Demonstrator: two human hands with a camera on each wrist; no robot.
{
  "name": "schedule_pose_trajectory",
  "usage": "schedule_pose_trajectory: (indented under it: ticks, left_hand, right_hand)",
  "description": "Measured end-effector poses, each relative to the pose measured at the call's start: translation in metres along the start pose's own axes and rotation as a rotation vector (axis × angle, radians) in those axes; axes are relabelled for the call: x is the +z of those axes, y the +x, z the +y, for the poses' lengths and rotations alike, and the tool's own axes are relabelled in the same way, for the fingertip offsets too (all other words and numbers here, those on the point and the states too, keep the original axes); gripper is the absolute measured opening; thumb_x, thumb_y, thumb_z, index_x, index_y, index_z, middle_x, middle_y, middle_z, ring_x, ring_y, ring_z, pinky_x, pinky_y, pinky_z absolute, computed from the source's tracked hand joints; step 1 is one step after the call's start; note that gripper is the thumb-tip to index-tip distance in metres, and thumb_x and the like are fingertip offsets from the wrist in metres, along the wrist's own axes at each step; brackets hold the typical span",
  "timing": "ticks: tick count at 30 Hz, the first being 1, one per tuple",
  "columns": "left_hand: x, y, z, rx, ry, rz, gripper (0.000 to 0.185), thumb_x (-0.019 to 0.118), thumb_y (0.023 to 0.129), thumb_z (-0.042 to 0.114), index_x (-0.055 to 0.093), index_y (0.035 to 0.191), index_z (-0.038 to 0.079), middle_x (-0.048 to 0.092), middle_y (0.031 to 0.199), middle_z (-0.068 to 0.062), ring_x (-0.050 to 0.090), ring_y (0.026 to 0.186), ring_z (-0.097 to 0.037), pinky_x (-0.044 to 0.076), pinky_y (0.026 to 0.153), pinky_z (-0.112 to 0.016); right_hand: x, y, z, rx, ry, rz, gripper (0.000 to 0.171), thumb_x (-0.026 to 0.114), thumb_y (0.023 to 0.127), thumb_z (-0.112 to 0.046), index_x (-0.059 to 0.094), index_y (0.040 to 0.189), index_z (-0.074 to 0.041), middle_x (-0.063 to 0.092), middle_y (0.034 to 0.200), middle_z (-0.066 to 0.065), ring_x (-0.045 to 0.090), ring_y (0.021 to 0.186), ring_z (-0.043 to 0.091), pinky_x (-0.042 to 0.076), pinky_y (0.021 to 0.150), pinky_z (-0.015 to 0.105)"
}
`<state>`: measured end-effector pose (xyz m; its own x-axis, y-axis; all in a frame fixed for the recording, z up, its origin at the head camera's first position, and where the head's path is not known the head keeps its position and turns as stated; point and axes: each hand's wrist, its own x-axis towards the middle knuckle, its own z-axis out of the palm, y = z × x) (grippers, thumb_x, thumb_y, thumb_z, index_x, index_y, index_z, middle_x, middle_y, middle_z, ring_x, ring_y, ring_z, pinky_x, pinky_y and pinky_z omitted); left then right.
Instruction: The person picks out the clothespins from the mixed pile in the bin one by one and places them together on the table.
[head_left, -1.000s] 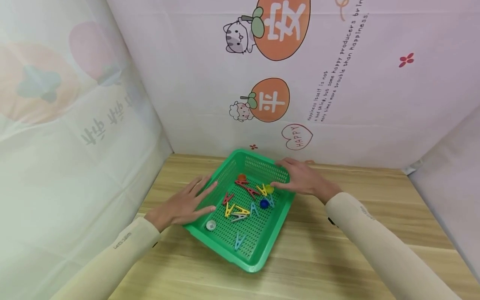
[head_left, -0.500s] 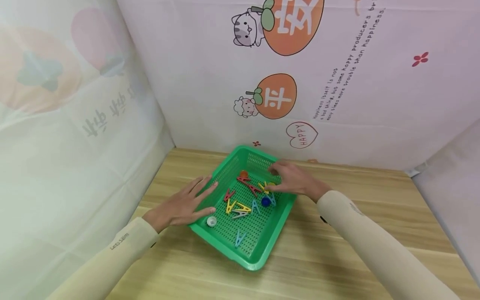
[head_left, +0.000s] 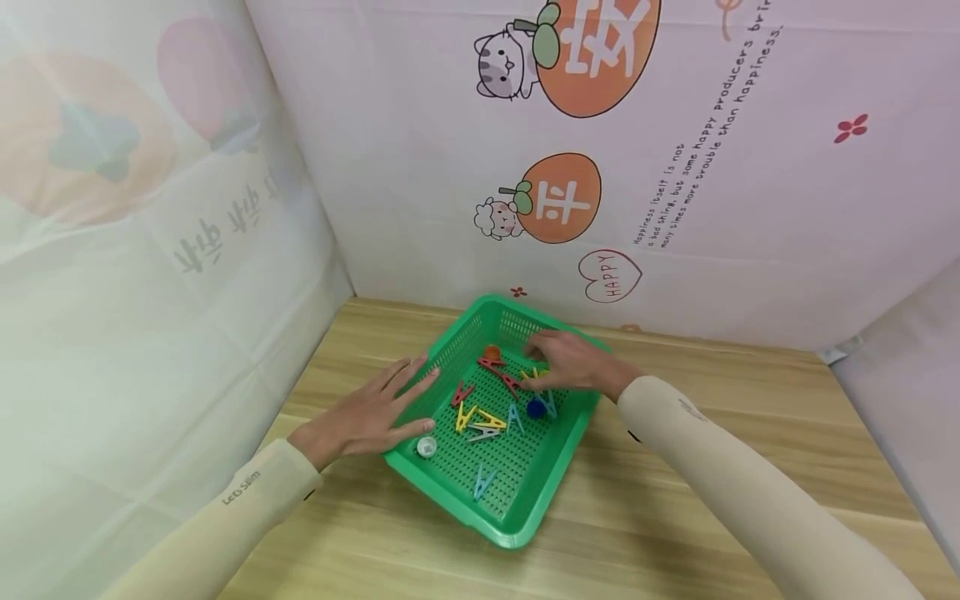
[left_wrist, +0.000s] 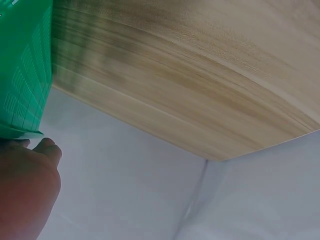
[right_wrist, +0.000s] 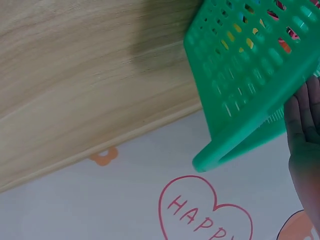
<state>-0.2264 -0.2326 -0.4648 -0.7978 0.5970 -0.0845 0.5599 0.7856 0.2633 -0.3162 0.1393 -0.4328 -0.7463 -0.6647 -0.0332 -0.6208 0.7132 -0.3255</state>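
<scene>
Slantwise on the wooden table (head_left: 637,525), the green basket (head_left: 558,475) stands with its long axis running from near left to far right, one corner pointing towards the person. Inside, the light blue clip (head_left: 482,485) nearest that corner opens away from the person; the middle blue clip (head_left: 513,417) opens towards the person. A yellow clip (head_left: 463,418) left of centre spreads its legs away from the person, while the other central yellow clip (head_left: 491,419) lies more crosswise, just beside a grey clip (head_left: 484,432).

The left hand (head_left: 375,412) comes in from the left, palm down over the basket's left rim, fingers spread and extended, gripping nothing. The right hand (head_left: 572,360) reaches over the far right part of the rim, its wrist above the edge and its fingers bent down into the basket. Thumb and fingers stand apart, without a grasp, near a partly hidden yellow clip (head_left: 531,375); whether they touch it cannot be told.

Also on the perforated floor are a yellow cap (head_left: 545,372) half covered by the right hand, a dark blue cap (head_left: 536,408) touching or just beside a blue clip (head_left: 549,405), an orange cap (head_left: 492,353) towards the far corner with red clips (head_left: 510,384) near it, a red clip (head_left: 462,393) by the left wall, and a white cap (head_left: 427,447) near the left corner.
</scene>
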Motion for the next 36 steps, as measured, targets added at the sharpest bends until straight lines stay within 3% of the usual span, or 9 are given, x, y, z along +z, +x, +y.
schedule_pose_trajectory:
  ticks: [10, 16, 27, 33, 36]
  left_hand:
    - [0.002, 0.000, -0.002, 0.003, -0.001, -0.004, 0.083, 0.046, 0.112, 0.063, 0.014, 0.177, 0.024, 0.002, 0.186, -0.009, 0.009, 0.171, -0.041, 0.026, 0.133, -0.068]
    - [0.002, 0.001, -0.004, 0.011, 0.004, 0.004, 0.083, 0.045, 0.112, 0.063, 0.015, 0.177, 0.023, 0.002, 0.186, -0.009, 0.009, 0.171, -0.041, 0.025, 0.134, -0.066]
    - [0.004, 0.002, -0.006, 0.015, 0.000, 0.013, 0.083, 0.045, 0.112, 0.064, 0.014, 0.177, 0.023, 0.000, 0.186, -0.008, 0.009, 0.171, -0.041, 0.026, 0.133, -0.066]
    - [0.003, 0.001, -0.005, 0.017, 0.001, 0.019, 0.083, 0.046, 0.112, 0.063, 0.014, 0.177, 0.023, 0.000, 0.186, -0.008, 0.009, 0.171, -0.040, 0.026, 0.134, -0.065]
    - [0.003, 0.001, -0.005, 0.014, 0.007, 0.019, 0.083, 0.046, 0.112, 0.063, 0.014, 0.177, 0.023, 0.001, 0.186, -0.009, 0.009, 0.171, -0.040, 0.027, 0.134, -0.064]
  right_hand:
    - [0.010, 0.016, 0.004, -0.008, 0.005, -0.107, 0.052, 0.084, 0.096, -0.038, 0.071, 0.128, 0.001, 0.073, 0.122, 0.015, 0.068, 0.108, 0.023, 0.061, 0.097, 0.046]
    - [0.010, 0.024, 0.004, -0.039, -0.027, -0.125, 0.049, 0.085, 0.095, -0.037, 0.072, 0.124, 0.001, 0.073, 0.113, 0.014, 0.062, 0.094, 0.017, 0.059, 0.088, 0.040]
    - [0.008, 0.042, 0.006, 0.020, -0.070, -0.248, 0.045, 0.084, 0.097, -0.035, 0.075, 0.124, 0.000, 0.076, 0.117, 0.013, 0.072, 0.103, 0.021, 0.064, 0.094, 0.042]
    - [0.009, 0.054, 0.005, 0.044, -0.107, -0.305, 0.042, 0.083, 0.098, -0.037, 0.076, 0.119, -0.001, 0.076, 0.108, 0.007, 0.067, 0.087, 0.013, 0.063, 0.086, 0.036]
    - [0.013, 0.058, 0.004, 0.054, -0.103, -0.349, 0.035, 0.083, 0.098, -0.038, 0.076, 0.108, -0.005, 0.069, 0.090, 0.001, 0.057, 0.073, 0.010, 0.055, 0.073, 0.030]
